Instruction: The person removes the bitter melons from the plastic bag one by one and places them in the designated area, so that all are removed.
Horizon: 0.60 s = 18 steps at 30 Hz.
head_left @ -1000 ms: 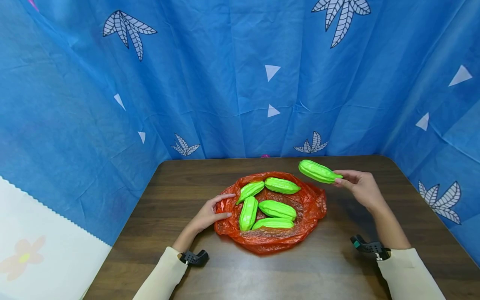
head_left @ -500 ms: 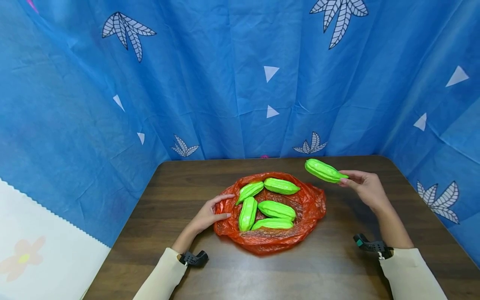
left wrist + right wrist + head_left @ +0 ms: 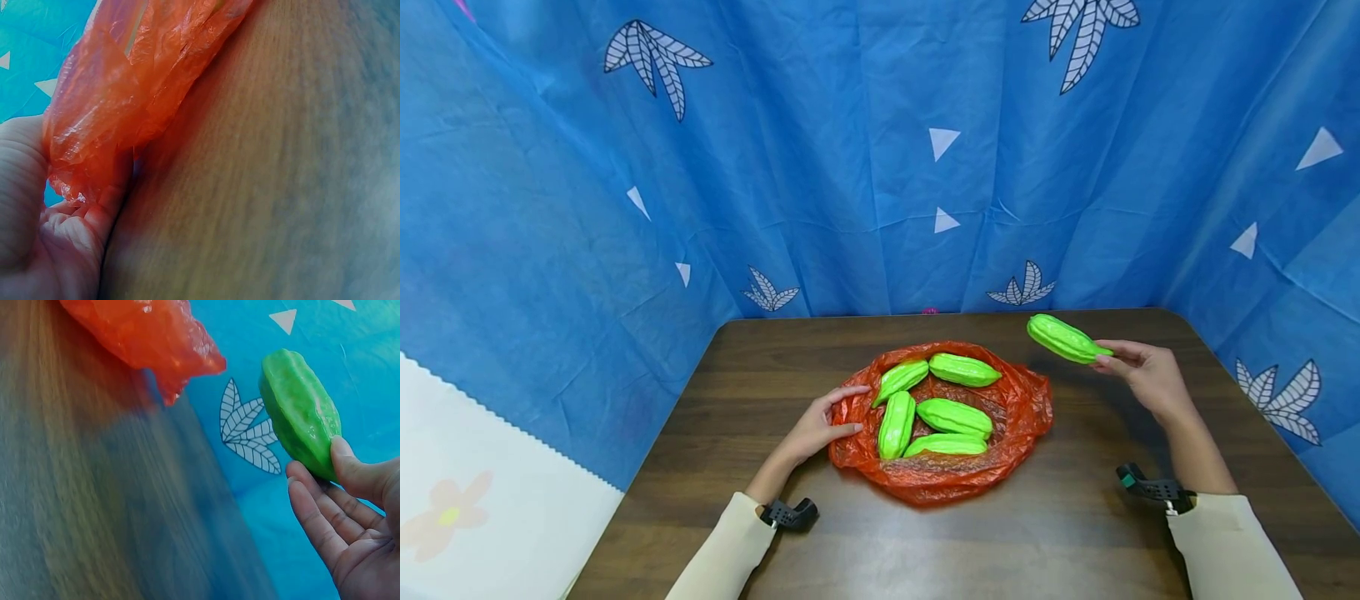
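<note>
My right hand point(image 3: 1152, 379) pinches a bright green ridged gourd point(image 3: 1066, 338) by its narrow end, raised over the table's back right. In the right wrist view, the thumb lies on one side of the gourd point(image 3: 299, 412) and the fingers on the other. A crumpled red plastic bag point(image 3: 925, 492) stands with its mouth wide, mid-table. Inside it lie several similar green gourds point(image 3: 955, 418). My left hand point(image 3: 811, 429) holds the bag's left rim. The left wrist view has the red plastic point(image 3: 112, 106) between thumb and fingers, with some fingers hidden behind it.
Everything rests on a dark wood-grain table point(image 3: 970, 550). A blue curtain point(image 3: 820, 167) with white leaf prints hangs right behind its back edge. White cloth point(image 3: 497, 467) with a flower print shows at the lower left. Each wrist wears a black strap point(image 3: 1150, 487).
My right hand has moved a little to the right with the gourd, farther from the bag. The left hand and the bag stay where they were.
</note>
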Each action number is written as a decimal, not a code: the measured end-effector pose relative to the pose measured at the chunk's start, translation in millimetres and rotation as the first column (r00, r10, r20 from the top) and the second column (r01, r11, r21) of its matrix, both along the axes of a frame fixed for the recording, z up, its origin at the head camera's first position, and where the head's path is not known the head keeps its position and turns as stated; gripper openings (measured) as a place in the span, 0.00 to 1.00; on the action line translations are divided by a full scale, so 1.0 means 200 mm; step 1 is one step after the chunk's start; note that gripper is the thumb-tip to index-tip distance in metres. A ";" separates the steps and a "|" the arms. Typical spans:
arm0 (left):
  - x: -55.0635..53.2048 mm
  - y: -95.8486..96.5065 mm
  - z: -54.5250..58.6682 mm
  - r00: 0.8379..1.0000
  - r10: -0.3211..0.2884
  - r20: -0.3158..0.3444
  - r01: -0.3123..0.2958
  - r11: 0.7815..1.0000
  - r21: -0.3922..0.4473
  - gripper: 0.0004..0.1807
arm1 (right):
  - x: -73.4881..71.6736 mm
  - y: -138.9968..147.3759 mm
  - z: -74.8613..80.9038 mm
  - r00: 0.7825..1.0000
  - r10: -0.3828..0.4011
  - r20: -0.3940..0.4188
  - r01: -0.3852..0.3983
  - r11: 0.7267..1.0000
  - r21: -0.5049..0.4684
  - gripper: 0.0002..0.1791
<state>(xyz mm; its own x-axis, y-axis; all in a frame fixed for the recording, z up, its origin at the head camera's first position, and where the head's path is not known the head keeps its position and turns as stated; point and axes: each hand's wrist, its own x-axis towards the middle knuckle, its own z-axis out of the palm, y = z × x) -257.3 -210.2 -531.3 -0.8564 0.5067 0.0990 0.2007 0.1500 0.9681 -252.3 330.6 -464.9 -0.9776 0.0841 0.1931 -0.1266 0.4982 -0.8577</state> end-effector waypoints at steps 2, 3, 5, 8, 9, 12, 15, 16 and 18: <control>0.00 0.00 0.00 1.000 0.000 0.005 0.000 1.000 0.002 0.33 | 0.00 0.01 -0.01 1.000 -0.002 0.005 0.002 1.000 -0.002 0.24; 0.00 0.00 0.00 1.000 -0.001 0.007 0.001 1.000 0.004 0.33 | 0.00 0.02 -0.01 1.000 -0.001 0.009 0.001 1.000 0.002 0.24; 0.00 0.00 0.00 1.000 0.000 0.006 0.000 1.000 0.006 0.33 | 0.00 0.03 -0.02 1.000 -0.003 0.021 0.003 1.000 0.008 0.25; 0.00 0.00 0.00 1.000 0.001 0.003 -0.001 1.000 0.010 0.32 | -0.01 0.05 -0.04 0.999 -0.004 0.036 0.003 1.000 0.014 0.25; 0.01 0.00 0.00 1.000 0.002 0.003 -0.002 1.000 0.011 0.32 | -0.01 0.05 -0.04 0.999 -0.004 0.040 0.003 1.000 0.013 0.25; 0.01 0.00 0.00 1.000 0.003 0.011 -0.003 1.000 0.012 0.32 | 0.00 0.06 -0.06 0.999 -0.002 0.040 0.002 1.000 0.000 0.24; 0.00 0.00 0.00 1.000 0.007 0.016 -0.007 1.000 0.002 0.33 | -0.01 0.08 -0.08 1.000 0.004 0.031 -0.004 1.000 -0.017 0.24; 0.00 0.00 0.00 1.000 0.008 0.017 -0.008 1.000 -0.002 0.33 | -0.01 0.08 -0.09 1.000 0.007 0.026 -0.007 1.000 -0.024 0.24; 0.00 0.00 0.00 1.000 0.014 0.012 -0.013 1.000 -0.016 0.33 | -0.01 0.09 -0.10 1.000 0.012 0.020 -0.011 0.999 -0.034 0.24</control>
